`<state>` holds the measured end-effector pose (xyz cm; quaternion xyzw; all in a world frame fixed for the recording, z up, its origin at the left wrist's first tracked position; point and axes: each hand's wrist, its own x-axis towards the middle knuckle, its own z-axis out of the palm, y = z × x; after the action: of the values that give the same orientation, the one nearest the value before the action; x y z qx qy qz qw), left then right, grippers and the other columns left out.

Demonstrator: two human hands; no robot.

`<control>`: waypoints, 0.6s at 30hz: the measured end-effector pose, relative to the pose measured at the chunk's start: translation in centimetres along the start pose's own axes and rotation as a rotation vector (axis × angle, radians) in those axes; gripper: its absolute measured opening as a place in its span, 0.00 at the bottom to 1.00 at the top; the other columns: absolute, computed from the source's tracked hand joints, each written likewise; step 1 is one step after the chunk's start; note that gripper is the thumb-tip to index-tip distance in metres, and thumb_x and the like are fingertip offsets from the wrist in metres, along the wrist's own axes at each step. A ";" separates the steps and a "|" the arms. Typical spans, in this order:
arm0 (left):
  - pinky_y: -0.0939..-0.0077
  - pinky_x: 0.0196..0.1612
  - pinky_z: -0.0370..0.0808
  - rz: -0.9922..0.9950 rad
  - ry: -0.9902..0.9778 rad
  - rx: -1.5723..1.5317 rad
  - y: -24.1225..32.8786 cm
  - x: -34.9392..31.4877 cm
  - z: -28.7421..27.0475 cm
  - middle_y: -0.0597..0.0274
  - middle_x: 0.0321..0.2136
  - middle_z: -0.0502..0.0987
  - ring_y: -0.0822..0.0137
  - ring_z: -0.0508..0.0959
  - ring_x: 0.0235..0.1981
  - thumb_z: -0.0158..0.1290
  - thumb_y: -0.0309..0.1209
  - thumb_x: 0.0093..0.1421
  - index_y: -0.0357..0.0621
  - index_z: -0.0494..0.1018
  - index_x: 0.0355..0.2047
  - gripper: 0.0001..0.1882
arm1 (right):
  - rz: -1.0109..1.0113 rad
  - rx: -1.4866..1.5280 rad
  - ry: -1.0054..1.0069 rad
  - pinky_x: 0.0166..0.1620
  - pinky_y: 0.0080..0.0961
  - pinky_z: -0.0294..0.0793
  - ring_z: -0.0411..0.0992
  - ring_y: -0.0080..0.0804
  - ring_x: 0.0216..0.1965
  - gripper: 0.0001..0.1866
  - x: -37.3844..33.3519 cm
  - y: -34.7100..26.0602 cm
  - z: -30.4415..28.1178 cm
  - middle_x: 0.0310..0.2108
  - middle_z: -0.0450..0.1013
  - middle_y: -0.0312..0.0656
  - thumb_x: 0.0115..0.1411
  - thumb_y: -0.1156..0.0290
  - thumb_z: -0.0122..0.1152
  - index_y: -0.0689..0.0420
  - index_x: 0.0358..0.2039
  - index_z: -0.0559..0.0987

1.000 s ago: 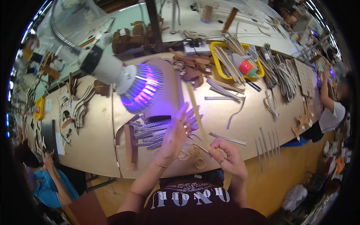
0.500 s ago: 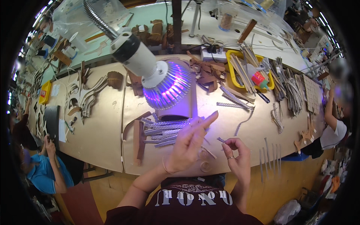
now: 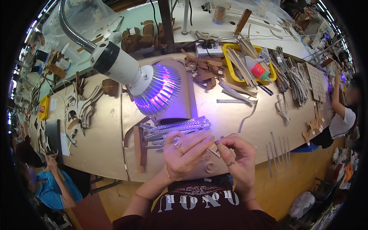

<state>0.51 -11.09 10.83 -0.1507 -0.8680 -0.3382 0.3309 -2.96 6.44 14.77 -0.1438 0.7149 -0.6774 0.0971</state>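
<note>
My right hand (image 3: 238,153) pinches between thumb and fingertips a short grey braided cord (image 3: 220,139), of which only a bit shows. Against it comes my left hand (image 3: 186,153), its fingers pressed together and pointing right, fingertips almost meeting the right ones. The left thumb and whatever those fingers hold are hidden. Just beyond the left hand lies a bundle of grey and white braided cords (image 3: 180,126) on the table (image 3: 234,115). Beneath the hands are small tan rings of tape (image 3: 209,166). A lamp (image 3: 163,88) with a finned head glows purple above the bundle.
A brown curved box (image 3: 182,103) stands behind the bundle, with brown strips (image 3: 140,149) left of it. Brown leather scraps (image 3: 207,73) and a yellow basket (image 3: 234,76) of sticks lie farther back. More braided cords (image 3: 297,86) are at right. Co-workers sit at both sides.
My left hand has lowered and its raised index finger has come down beside the others. My right hand has moved slightly left, bringing the cord to the left fingertips. The view has shifted a little.
</note>
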 end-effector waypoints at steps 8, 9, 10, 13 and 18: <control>0.73 0.46 0.60 0.099 0.048 0.283 -0.2 0.0 0.6 0.70 0.47 0.81 0.76 0.75 0.34 0.61 0.37 0.51 0.52 0.81 0.46 0.20 | 0.108 0.089 0.010 0.36 0.18 0.70 0.71 0.20 0.30 0.06 -0.3 0.4 0.1 0.30 0.73 0.38 0.63 0.77 0.59 0.65 0.38 0.80; 0.73 0.45 0.59 0.093 0.055 0.312 -0.2 -0.1 0.6 0.71 0.47 0.81 0.77 0.74 0.33 0.61 0.38 0.51 0.53 0.81 0.46 0.19 | 0.119 0.094 0.001 0.36 0.18 0.70 0.71 0.20 0.30 0.06 -0.2 0.5 0.2 0.30 0.73 0.38 0.63 0.77 0.59 0.65 0.38 0.80; 0.73 0.45 0.58 0.093 0.042 0.323 -0.2 -0.2 0.5 0.72 0.47 0.81 0.78 0.73 0.33 0.61 0.38 0.52 0.54 0.81 0.46 0.19 | 0.130 0.101 -0.008 0.36 0.17 0.70 0.71 0.20 0.30 0.06 -0.2 0.5 0.3 0.31 0.73 0.38 0.64 0.77 0.58 0.66 0.38 0.79; 0.72 0.43 0.56 0.090 0.011 0.374 -0.2 -0.3 0.3 0.73 0.46 0.81 0.80 0.72 0.31 0.60 0.40 0.53 0.55 0.81 0.46 0.19 | 0.124 0.134 -0.030 0.36 0.17 0.70 0.71 0.18 0.31 0.06 -0.1 0.6 0.4 0.31 0.73 0.37 0.64 0.76 0.58 0.65 0.38 0.79; 0.69 0.49 0.53 0.078 -0.021 0.372 -0.1 -0.6 0.4 0.71 0.49 0.80 0.79 0.74 0.31 0.63 0.27 0.49 0.55 0.81 0.45 0.20 | 0.163 0.159 -0.042 0.37 0.17 0.70 0.71 0.18 0.32 0.06 -0.1 0.5 0.3 0.31 0.73 0.37 0.64 0.76 0.58 0.65 0.38 0.79</control>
<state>0.69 -10.92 10.18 -0.1239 -0.9125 -0.1575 0.3567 -2.79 6.23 14.23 -0.0913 0.6659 -0.7187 0.1781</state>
